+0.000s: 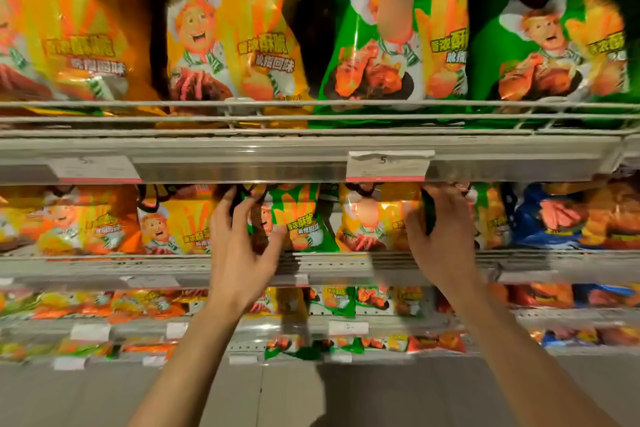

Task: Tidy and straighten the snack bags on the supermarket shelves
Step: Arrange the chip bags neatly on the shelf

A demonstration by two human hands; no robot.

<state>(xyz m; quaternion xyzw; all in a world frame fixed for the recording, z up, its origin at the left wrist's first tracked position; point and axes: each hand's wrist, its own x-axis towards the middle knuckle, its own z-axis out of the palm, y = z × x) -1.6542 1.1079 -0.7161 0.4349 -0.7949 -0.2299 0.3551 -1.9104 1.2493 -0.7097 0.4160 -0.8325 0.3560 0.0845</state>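
Both arms reach up, left hand [239,250] and right hand [443,236] with fingers curled

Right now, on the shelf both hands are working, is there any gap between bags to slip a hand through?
One narrow gap shows: between the green bag held by the left hand and the yellow bag held by the right hand. Left of that, the yellow bags sit tight together; to the right, the blue bag crowds in. The top shelf looks packed.
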